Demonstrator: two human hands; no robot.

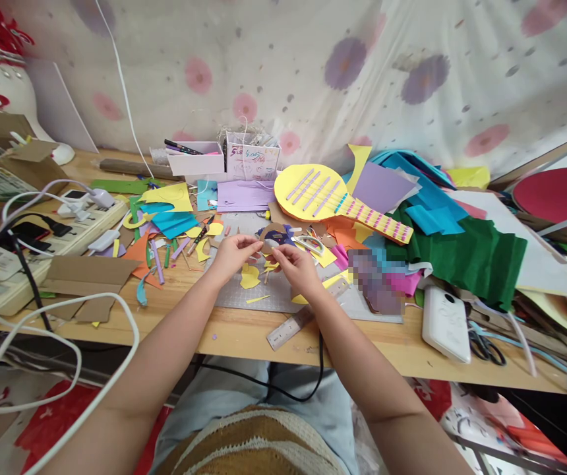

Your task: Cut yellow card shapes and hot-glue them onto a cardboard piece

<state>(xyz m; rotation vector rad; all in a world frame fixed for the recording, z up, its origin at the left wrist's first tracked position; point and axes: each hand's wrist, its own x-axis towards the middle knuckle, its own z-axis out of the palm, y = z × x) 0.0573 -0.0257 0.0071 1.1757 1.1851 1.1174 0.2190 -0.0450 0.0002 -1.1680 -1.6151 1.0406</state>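
Observation:
Both hands meet over the grey cutting mat (234,290) at the middle of the table. My left hand (238,254) is closed, thumb and finger pinched on something small that I cannot make out. Beside it, nearly touching, my right hand (293,264) pinches too, its fingertips at the same small spot. Just behind the fingers lies a dark blue item with a brown ring (274,232). Yellow paper scraps (250,277) lie below the hands. A metal ruler (291,328) rests under my right forearm, slanting across the mat's front edge.
A yellow paper instrument (308,191) lies behind to the right. Green crepe paper (481,257), a white power bank (446,323) and black scissors (486,346) are at right. A power strip (86,231), cardboard (88,276) and a looping white cable (132,323) occupy the left.

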